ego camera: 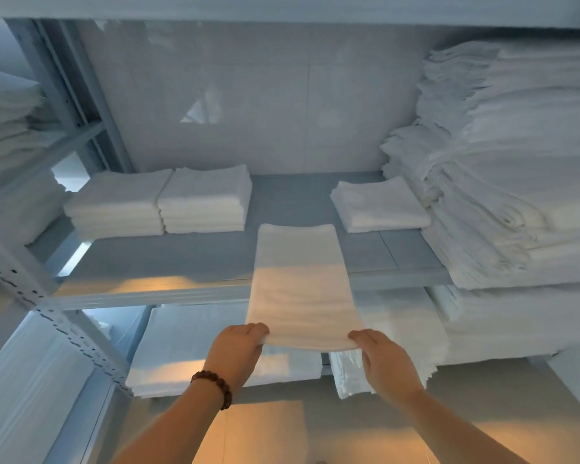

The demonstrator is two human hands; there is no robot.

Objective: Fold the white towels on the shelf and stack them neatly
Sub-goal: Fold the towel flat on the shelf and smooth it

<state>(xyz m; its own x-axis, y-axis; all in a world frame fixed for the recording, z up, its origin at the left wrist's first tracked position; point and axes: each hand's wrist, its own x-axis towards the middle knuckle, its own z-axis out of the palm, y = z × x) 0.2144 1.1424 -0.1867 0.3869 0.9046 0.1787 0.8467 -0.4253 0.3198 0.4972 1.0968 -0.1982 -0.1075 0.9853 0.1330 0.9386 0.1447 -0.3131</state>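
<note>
I see the towel (302, 286) folded into a long strip, its far half lying on the shelf (168, 259), its near end overhanging the front edge. My left hand (240, 351) and right hand (384, 361) each pinch a near corner, probably to keep the edge square for the next fold. Left of the towel sit two folded stacks (158, 202); right of it a short stack (379, 205), then a tall pile (516, 169) (loosely folded, I think).
</note>
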